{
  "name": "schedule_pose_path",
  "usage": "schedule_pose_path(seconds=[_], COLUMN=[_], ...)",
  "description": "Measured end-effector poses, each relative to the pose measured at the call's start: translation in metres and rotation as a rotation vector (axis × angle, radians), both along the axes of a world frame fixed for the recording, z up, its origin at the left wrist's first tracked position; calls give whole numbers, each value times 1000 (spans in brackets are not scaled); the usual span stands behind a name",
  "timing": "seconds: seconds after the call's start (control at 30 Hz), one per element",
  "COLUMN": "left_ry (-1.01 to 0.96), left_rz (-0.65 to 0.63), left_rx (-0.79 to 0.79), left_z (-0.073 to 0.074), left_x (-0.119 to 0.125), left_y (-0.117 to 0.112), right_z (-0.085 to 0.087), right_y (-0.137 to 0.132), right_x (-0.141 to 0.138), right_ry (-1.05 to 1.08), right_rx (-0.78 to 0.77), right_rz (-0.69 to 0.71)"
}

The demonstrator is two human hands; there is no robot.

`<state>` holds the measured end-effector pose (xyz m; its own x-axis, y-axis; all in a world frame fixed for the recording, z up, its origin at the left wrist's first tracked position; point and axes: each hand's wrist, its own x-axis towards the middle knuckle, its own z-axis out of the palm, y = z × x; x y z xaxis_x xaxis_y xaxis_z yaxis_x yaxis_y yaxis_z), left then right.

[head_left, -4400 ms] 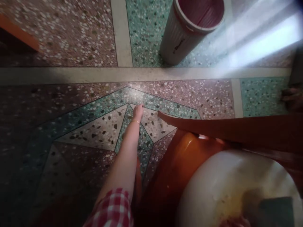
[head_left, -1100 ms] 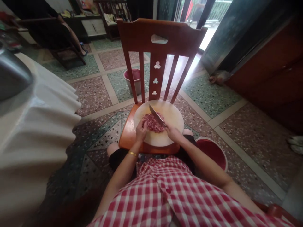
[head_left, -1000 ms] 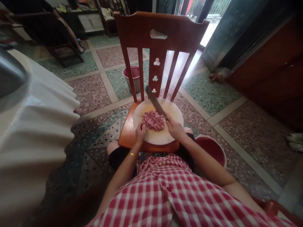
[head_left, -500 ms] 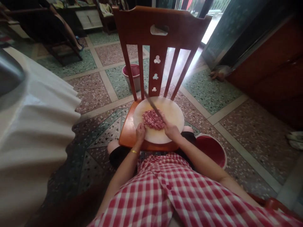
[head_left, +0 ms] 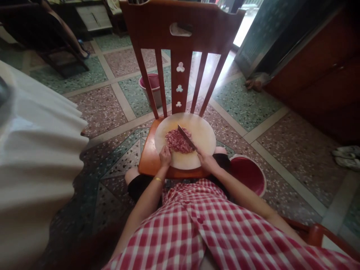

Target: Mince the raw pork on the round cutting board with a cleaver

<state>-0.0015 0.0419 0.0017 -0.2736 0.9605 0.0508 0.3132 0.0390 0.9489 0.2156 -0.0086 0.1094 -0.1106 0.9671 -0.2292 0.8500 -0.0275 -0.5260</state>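
Note:
A round white cutting board (head_left: 202,131) lies on the seat of a wooden chair (head_left: 147,150). Reddish minced meat (head_left: 176,141) is spread in a flat heap left of the board's middle. My right hand (head_left: 206,161) is closed around the handle of a kitchen knife (head_left: 187,137). The blade rests on or just over the meat and points to the far left; its handle is hidden in my fingers. At the board's near left rim, my left hand (head_left: 165,155) is closed on the edge, close beside the meat.
The chair's slatted back (head_left: 180,22) rises behind the board. A red basin (head_left: 249,176) stands on the floor at right, and a bucket (head_left: 152,88) behind the chair. A cloth-covered table (head_left: 36,150) is at left. Another person's leg (head_left: 66,30) shows at far left.
The knife was raised and blurred; now its blade is down at the meat. My left hand stays at the board's rim. The whole view has shifted slightly.

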Motion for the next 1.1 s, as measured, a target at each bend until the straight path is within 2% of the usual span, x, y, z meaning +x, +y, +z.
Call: schedule_pose_path(seconds=[0.07, 0.2, 0.27, 0.37, 0.43, 0.57, 0.63, 0.73, 0.8, 0.9, 1.0, 1.03, 1.1], left_ry=[46, 85, 102, 110, 116, 137, 154, 194, 215, 221, 217, 216, 212], left_rz=[-7, -15, -5, 35, 47, 27, 19, 17, 13, 12, 17, 18, 13], left_rx=[7, 7, 5, -11, -22, -39, -31, -20, -15, -7, -2, -3, -4], left_z=[1, 2, 3, 5, 6, 8, 7, 6, 5, 5, 5, 4, 4], left_x=[1, 4, 5, 7, 8, 9, 9, 9, 9, 9, 10, 10, 10], left_y=[-3, -6, -5, -2, 0, 0, -1, -3, -3, -4, -4, -4, -4], right_z=[5, 29, 28, 14, 12, 27, 25, 8, 4, 21, 38, 36, 21], right_y=[3, 7, 9, 15, 19, 19, 15, 9, 8, 7, 1, -3, -16], right_x=[1, -4, -9, -11, -7, 1, 1, 3, 6, 13, 19, 21, 24], right_ry=[36, 141, 114, 12, -6, 68, 52, -29, -27, 85, 257, 346, 563], right_rx=[15, 222, 250, 83, 10, 211, 256, 75, -20, 103, 212, 181, 45], right_rz=[19, 31, 18, 39, 47, 6, -25, -24, -13, -40, -141, -201, -354])
